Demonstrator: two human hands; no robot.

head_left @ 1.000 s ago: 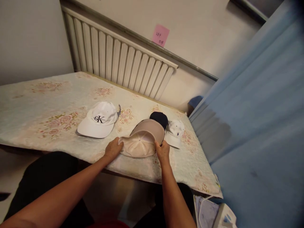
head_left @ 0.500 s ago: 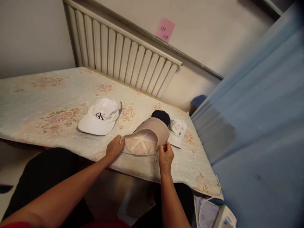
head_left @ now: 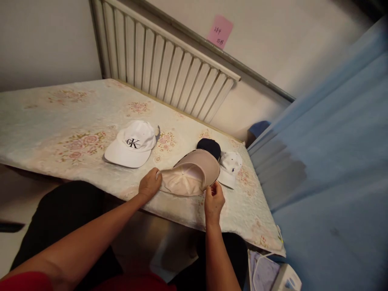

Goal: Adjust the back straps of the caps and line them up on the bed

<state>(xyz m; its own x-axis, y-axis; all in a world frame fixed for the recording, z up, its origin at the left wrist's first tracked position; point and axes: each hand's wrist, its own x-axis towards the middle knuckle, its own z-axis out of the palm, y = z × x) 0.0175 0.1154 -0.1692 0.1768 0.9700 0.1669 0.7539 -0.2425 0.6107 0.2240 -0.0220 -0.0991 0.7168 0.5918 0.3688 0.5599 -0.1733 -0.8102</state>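
Observation:
Between my hands is a beige baseball cap (head_left: 182,184), tilted so its inside and the underside of its brim face me. My left hand (head_left: 149,184) is closed on the cap's left edge. With bent fingers, my right hand (head_left: 214,200) pinches the right edge where the brim begins. Just behind this cap lies a dark navy cap (head_left: 209,147), partly covered by the brim. To its right sits a white cap (head_left: 230,165) with a small dark logo. Farther left rests another white cap (head_left: 136,141) with black letters on its front.
The caps are on a flower-patterned bed cover (head_left: 85,117). A radiator (head_left: 163,60) runs along the wall behind it, below a pink note (head_left: 220,32). A blue curtain (head_left: 330,161) hangs at the right. A white box-shaped device (head_left: 286,278) stands at the lower right.
The view has shifted slightly, so the scene sits a little farther right. Both hands keep their hold on the beige cap, which has hardly moved against the bed.

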